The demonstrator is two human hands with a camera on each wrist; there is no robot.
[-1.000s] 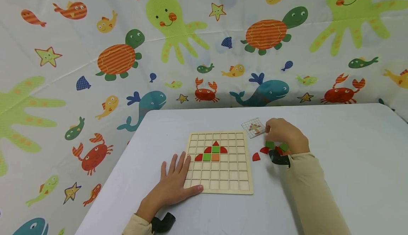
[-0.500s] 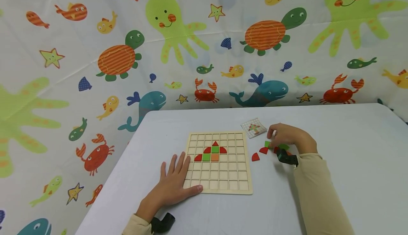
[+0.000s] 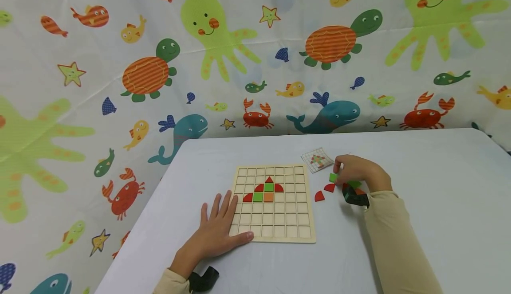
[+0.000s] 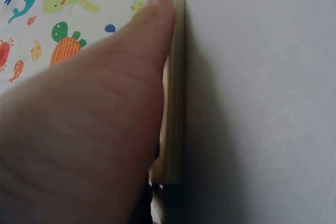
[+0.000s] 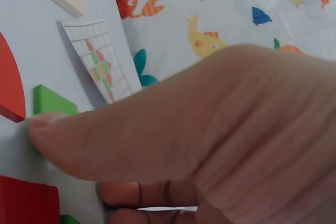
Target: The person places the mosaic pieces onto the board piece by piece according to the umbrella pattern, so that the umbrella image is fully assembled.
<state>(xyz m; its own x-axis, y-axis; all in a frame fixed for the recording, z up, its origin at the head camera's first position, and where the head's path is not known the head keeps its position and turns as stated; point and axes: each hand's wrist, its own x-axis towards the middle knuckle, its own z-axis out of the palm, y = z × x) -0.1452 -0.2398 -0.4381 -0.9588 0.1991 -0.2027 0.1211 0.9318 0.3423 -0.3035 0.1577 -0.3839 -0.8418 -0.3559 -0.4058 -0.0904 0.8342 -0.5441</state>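
Note:
My left hand (image 3: pixel 217 232) rests on the lower left corner of a wooden grid board (image 3: pixel 295 227), its fingers spread. The left wrist view shows the thumb (image 4: pixel 152 30) along the board's edge. Red, green and orange tiles form a stepped shape on the board, with a red triangle (image 3: pixel 269 180) on top. To the right, my right hand (image 3: pixel 361 171) pinches a green square tile (image 3: pixel 333 177) with bent fingers. In the right wrist view the thumb (image 5: pixel 105 140) covers part of that green tile (image 5: pixel 52 100); the index fingertip is hidden.
A small pattern card (image 3: pixel 317 159) lies beyond the board's upper right corner. Red quarter-circle tiles (image 3: pixel 319 196) lie beside the board. More red, green and orange tiles (image 3: pixel 355 183) are partly hidden under my right hand. A sea-animal cloth (image 3: pixel 247 54) hangs behind the white table (image 3: pixel 439 205).
My right hand first drew back to the right, then came slightly left to the green tile, which has shifted a little. My left hand stays on the board.

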